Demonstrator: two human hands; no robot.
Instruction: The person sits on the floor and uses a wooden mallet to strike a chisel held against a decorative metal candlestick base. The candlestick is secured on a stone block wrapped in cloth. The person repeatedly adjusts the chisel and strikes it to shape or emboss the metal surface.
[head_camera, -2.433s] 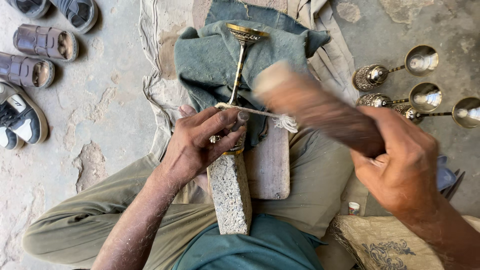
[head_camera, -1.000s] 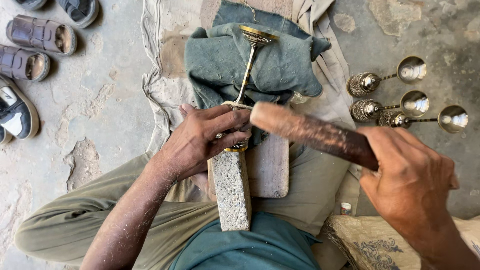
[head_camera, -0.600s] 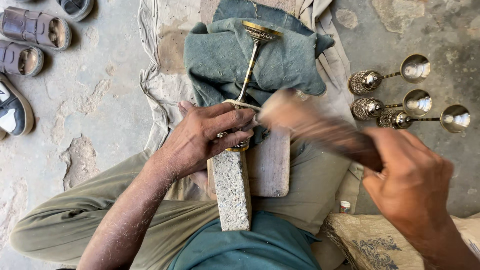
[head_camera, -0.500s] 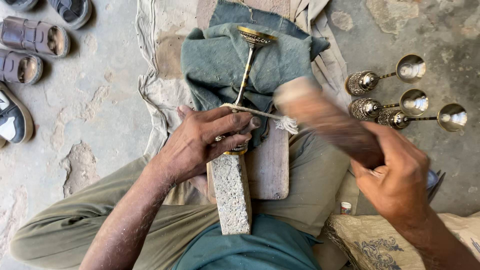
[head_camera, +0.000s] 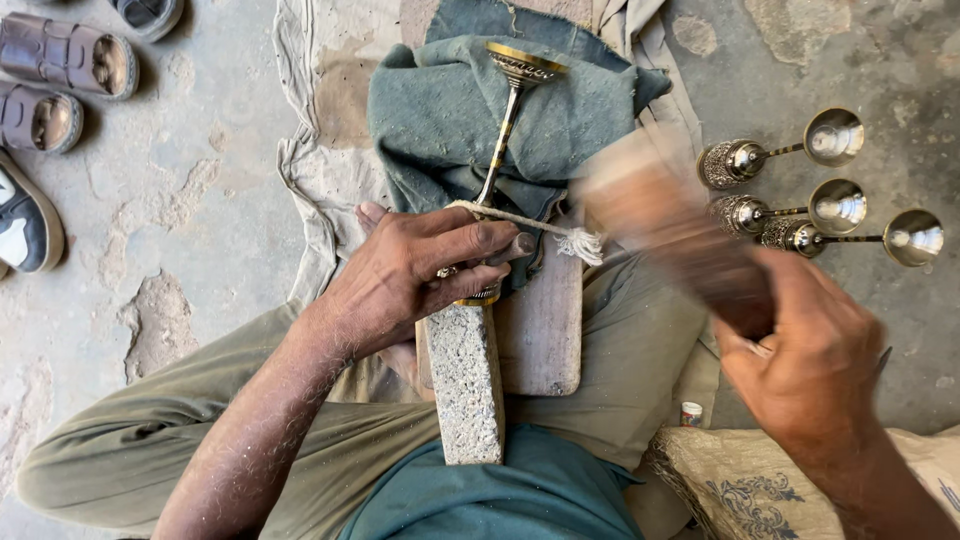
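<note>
A brass goblet (head_camera: 507, 110) lies on its side on a grey-green cloth (head_camera: 440, 120), its stem pointing toward me. My left hand (head_camera: 415, 275) is clamped over the goblet's near end, pinning it against a rough stone block (head_camera: 463, 385) that rests on my lap. A short cord (head_camera: 545, 228) with a frayed tip runs across the stem by my fingers. My right hand (head_camera: 810, 350) grips a thick wooden mallet (head_camera: 660, 225), blurred, raised to the right of the goblet.
A wooden board (head_camera: 545, 320) lies beside the stone block. Three finished brass goblets (head_camera: 800, 190) lie on the concrete at the right. Several shoes (head_camera: 50, 90) sit at the upper left. A patterned sack (head_camera: 740, 480) is at the lower right.
The mallet has swung down toward the goblet and back up several times; now it is raised and blurred again. My left hand has kept its hold on the goblet.
</note>
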